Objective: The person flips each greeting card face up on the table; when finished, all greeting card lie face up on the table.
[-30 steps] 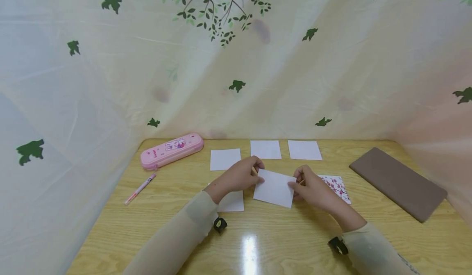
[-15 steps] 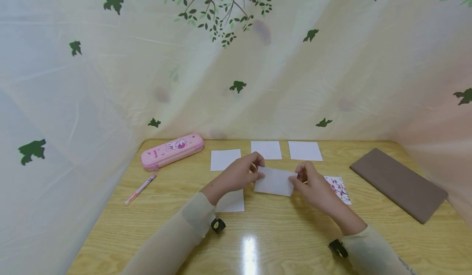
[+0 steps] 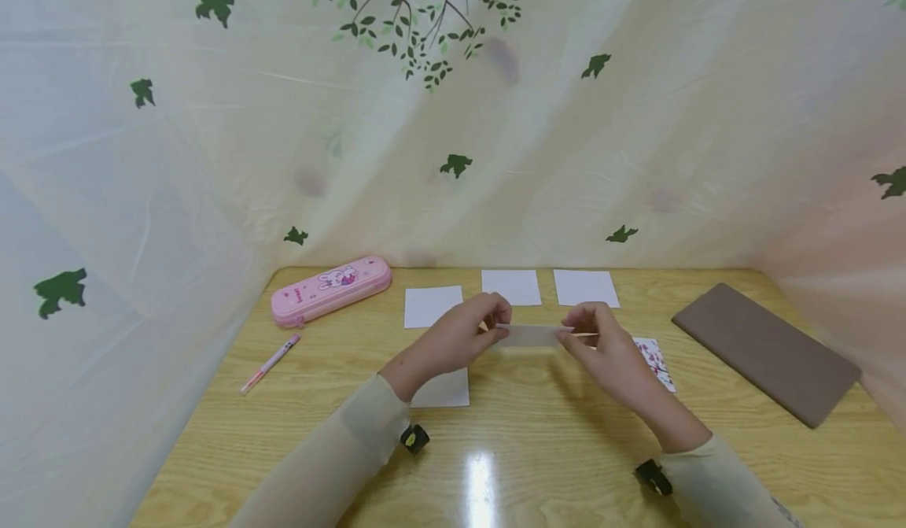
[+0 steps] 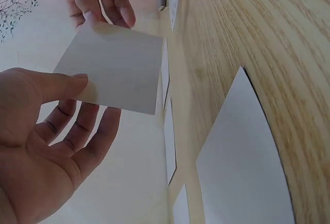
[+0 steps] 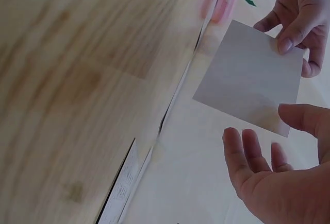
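A square white card [image 3: 532, 336] is held up over the table between both hands, tilted so that the head view sees it almost edge-on. My left hand [image 3: 463, 335] pinches its left edge, the thumb [image 4: 69, 86] lying on the pale face in the left wrist view. At the opposite edge my right hand [image 3: 607, 352] pinches the card near a corner, with its thumb [image 5: 301, 118] on the face and the other fingers behind. Below the left hand lies another white card [image 3: 444, 390], partly hidden. A card with pink blossom print [image 3: 657, 364] lies beyond the right hand, partly covered.
Three white cards lie toward the back: one on the left [image 3: 432, 306], one in the middle [image 3: 511, 287] and one on the right [image 3: 586, 288]. A pink pencil case [image 3: 330, 290] and a pen [image 3: 270, 363] are at left. At right lies a brown flat slab [image 3: 766, 355].
Both hands have tilted the held card, from its white face showing broadly to a thin strip in the head view. Its near edge has swung up and away; the hands stay nearly in place.
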`<state>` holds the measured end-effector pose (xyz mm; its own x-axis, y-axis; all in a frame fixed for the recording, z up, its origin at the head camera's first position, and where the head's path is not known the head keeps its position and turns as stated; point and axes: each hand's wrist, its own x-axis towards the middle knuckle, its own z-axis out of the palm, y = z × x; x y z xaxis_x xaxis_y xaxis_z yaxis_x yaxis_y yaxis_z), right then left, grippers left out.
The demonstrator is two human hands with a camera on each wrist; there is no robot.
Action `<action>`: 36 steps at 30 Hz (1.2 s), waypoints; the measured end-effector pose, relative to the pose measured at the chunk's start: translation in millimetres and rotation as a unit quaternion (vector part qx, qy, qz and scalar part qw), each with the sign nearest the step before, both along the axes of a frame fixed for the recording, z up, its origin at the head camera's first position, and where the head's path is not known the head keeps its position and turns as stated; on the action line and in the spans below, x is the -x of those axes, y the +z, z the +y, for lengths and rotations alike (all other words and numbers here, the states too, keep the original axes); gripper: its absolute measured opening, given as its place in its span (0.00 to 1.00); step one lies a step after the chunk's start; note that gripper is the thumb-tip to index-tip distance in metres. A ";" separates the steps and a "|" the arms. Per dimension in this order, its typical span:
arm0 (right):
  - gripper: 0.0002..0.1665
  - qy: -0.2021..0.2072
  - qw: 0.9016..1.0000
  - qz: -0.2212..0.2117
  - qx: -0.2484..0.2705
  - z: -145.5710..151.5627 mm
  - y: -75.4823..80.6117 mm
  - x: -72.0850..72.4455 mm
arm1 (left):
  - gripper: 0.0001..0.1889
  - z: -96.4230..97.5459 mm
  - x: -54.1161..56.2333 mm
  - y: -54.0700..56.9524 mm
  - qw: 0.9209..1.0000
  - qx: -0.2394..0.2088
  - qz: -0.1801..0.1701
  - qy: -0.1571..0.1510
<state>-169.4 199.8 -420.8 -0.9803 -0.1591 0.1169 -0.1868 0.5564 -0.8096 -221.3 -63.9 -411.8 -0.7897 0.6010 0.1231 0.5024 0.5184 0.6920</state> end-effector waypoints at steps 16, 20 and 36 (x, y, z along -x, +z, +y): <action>0.25 0.002 0.997 -0.070 0.044 14.0 -2.3 1.5 | 0.06 3.1 -12.6 2.1 0.961 0.027 0.274 -0.007; 0.30 0.009 0.989 -0.117 0.091 16.0 -1.2 3.6 | 0.07 3.9 -15.7 5.0 0.951 0.023 0.308 -0.005; 0.31 0.081 0.911 -0.246 0.321 14.9 5.5 9.0 | 0.09 1.3 -19.4 -0.1 0.941 0.037 0.335 -0.022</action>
<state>-178.4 214.7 -415.3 -0.9090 -0.3600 -0.2102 0.2484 -0.0628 -0.9666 -201.8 -62.6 -411.9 -0.5241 0.6576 0.5412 0.8352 0.5211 0.1756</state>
